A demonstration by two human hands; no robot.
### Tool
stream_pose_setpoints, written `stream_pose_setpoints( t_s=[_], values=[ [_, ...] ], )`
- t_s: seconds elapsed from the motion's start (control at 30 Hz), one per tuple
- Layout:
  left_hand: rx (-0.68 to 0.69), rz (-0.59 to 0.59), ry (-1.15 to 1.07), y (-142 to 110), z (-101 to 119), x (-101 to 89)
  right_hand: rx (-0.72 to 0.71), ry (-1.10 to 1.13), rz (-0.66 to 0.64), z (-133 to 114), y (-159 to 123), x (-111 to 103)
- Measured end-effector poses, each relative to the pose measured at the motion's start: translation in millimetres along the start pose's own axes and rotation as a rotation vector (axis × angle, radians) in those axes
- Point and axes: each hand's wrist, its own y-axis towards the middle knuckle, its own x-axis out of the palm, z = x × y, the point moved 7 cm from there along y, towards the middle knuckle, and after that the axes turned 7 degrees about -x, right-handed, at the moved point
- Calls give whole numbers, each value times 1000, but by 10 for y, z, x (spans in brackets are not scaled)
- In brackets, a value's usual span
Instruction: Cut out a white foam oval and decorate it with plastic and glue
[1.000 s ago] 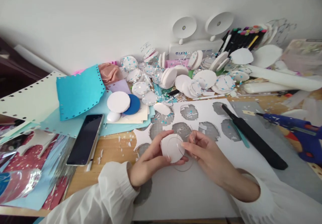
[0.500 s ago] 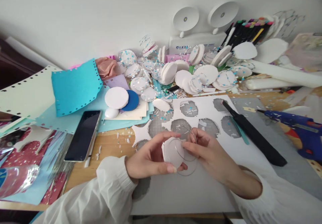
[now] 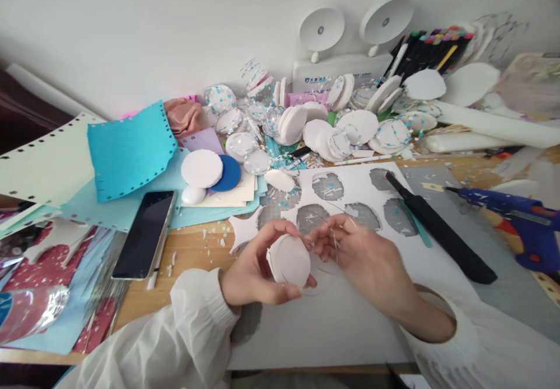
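Note:
My left hand (image 3: pixel 258 269) grips a round white foam disc (image 3: pixel 289 262) by its edge, thumb below and fingers behind. A thin wire (image 3: pixel 335 234) runs from the disc to my right hand (image 3: pixel 363 260), whose fingertips are pinched on it. Part of the wire curves across the disc's face, and a faint loop hangs below. Beneath both hands lies a white foam sheet (image 3: pixel 315 336) with several rounded holes, through which a grey cutting mat shows.
A black-handled cutter (image 3: pixel 441 231) and a blue glue gun (image 3: pixel 507 208) lie at the right. A phone (image 3: pixel 144 234) rests at the left beside coloured paper (image 3: pixel 131 150). Behind are piled foam discs wound with beaded wire (image 3: pixel 242 144) and a twin-headed lamp (image 3: pixel 341 71).
My left hand and the disc have shifted slightly left, and the disc's face is turned more toward me. The right hand has drawn a little away, its fingers repositioned on the wire.

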Motion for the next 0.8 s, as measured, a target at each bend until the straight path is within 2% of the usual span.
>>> stream_pose_setpoints(
  t_s=[0.07,0.17,0.23,0.3,0.37,0.53,0.63,0.73,0.8],
  values=[
    [47,26,7,3,30,-33,-124,-68,-94,-78,-21,28],
    [91,60,19,4,62,-64,-291,-344,-234,-110,-109,85],
    [100,72,28,4,70,-70,-355,-532,-245,-84,-153,95],
    [84,79,35,7,63,-71,-376,-619,-194,-61,-163,77],
    [63,83,39,9,54,-67,-382,-611,-158,-54,-156,66],
    [62,76,30,-5,63,-40,-362,-558,-196,-49,-147,83],
    [56,85,24,-8,66,-45,-364,-572,-172,-60,-148,57],
    [37,88,-14,8,49,-72,-416,-562,-146,-104,-152,49],
    [35,39,-68,25,32,-67,-474,-524,-159,-143,-163,72]
  ],
)
